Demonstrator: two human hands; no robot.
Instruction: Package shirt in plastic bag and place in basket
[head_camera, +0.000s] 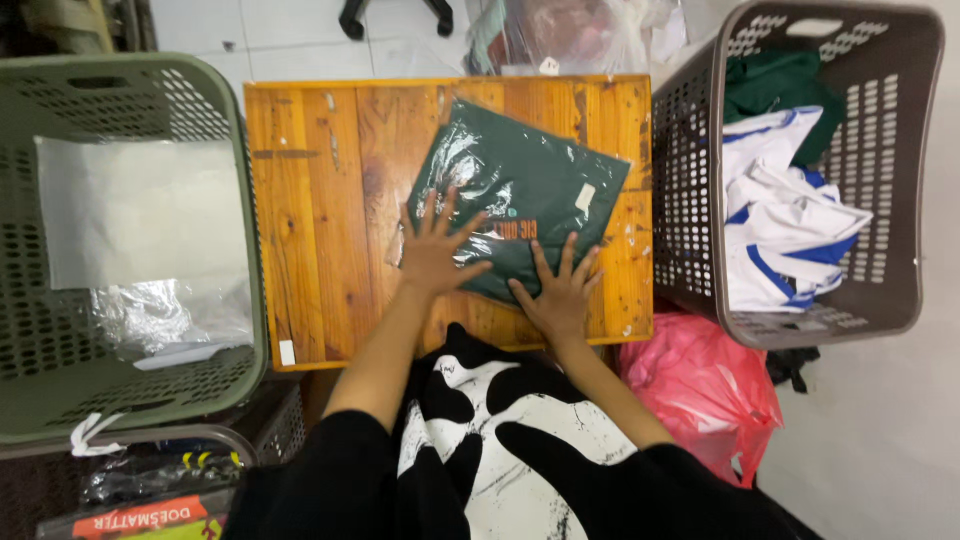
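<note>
A folded dark green garment in a clear plastic bag (520, 175) lies tilted on a small orange wooden table (320, 200). My left hand (436, 250) presses flat on the bag's near left corner, fingers spread. Flat on the bag's near edge lies my right hand (558, 292), fingers apart too. Neither hand grips anything.
A green laundry basket (60, 400) at the left holds white and clear plastic packets. A brown basket (700, 200) at the right holds white-and-blue and green clothes. A pink plastic bag (700, 385) lies on the floor below it. More plastic bags sit beyond the table.
</note>
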